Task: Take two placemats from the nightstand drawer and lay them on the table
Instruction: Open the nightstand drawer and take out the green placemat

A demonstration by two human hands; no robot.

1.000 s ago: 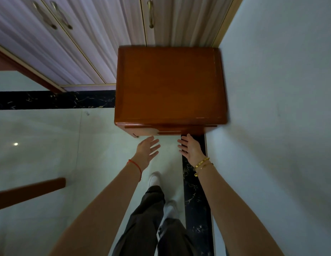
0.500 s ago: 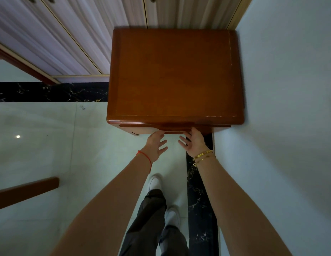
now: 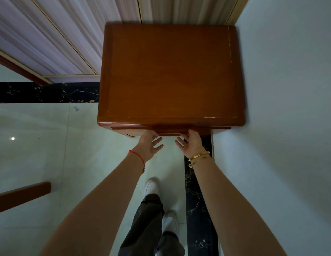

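Note:
A reddish-brown wooden nightstand point(image 3: 170, 74) stands in the corner, seen from above. Its drawer front point(image 3: 169, 131) shows as a narrow strip under the top's front edge, and the drawer looks closed. My left hand point(image 3: 149, 145), with a red string on the wrist, reaches the left part of the drawer front with fingers spread. My right hand point(image 3: 191, 144), wearing gold bracelets, touches the drawer front just right of it, fingertips tucked under the edge. No placemats are visible.
A pale wall point(image 3: 290, 108) runs along the right of the nightstand. Wardrobe doors point(image 3: 59, 37) stand behind and to the left. The floor is glossy light tile point(image 3: 40, 145) with black marble strips. A dark wooden edge point(image 3: 20, 195) juts in at lower left. My feet are below.
Both hands have moved forward from open air to the drawer front. The view has come closer to the nightstand, which fills more of the frame.

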